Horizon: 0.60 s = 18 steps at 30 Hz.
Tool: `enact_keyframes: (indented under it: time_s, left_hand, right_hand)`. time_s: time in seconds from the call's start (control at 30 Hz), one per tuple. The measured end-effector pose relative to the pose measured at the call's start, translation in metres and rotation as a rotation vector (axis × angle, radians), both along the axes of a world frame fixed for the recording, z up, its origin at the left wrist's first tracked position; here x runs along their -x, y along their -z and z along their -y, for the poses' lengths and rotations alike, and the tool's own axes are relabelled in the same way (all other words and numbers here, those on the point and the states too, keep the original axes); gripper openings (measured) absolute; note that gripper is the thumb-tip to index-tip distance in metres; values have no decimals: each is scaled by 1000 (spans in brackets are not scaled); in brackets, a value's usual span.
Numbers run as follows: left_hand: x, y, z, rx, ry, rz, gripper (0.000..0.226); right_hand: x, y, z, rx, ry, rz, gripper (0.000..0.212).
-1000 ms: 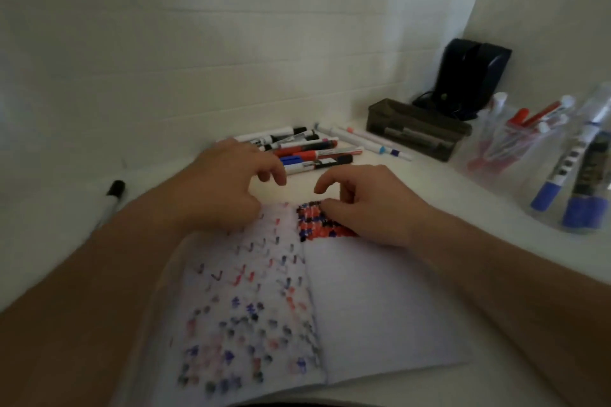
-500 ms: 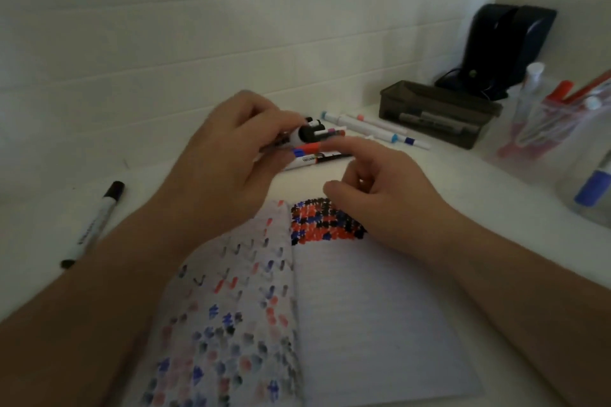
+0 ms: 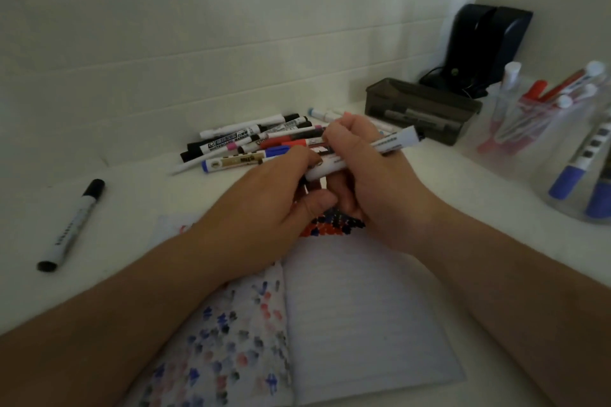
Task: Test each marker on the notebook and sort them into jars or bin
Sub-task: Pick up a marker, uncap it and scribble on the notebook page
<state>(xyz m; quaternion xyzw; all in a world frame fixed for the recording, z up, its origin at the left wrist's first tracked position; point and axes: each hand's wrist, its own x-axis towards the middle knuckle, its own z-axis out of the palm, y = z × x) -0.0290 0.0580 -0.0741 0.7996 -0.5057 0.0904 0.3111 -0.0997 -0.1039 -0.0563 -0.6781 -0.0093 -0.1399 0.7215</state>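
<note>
Dim, bluish indoor picture with soft, even light and no glare. Shadows are faint. Wide-angle distortion bends the wall (image 3: 198, 43) lines and stretches the forearms at the lower edges. Detail is slightly soft throughout.

Marker pile (image 3: 264, 142) and seemingly jars (image 3: 542, 129) flank bare tabletop (image 3: 132, 208).
</note>
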Motion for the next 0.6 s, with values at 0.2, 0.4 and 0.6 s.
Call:
enact_keyframes:
  time_s: [0.2, 0.4, 0.6]
  left_hand:
    - [1, 1, 1, -17, 78, -10, 9]
    - [-1, -3, 3, -27, 108, -136, 24]
    - [-3, -5, 0, -13, 92, -210, 38]
  right_hand:
    - [2, -3, -7, -101, -68, 11, 19]
    - [8, 1, 4, -1, -84, 48, 35]
    - [9, -11, 13, 101, -119, 13, 28]
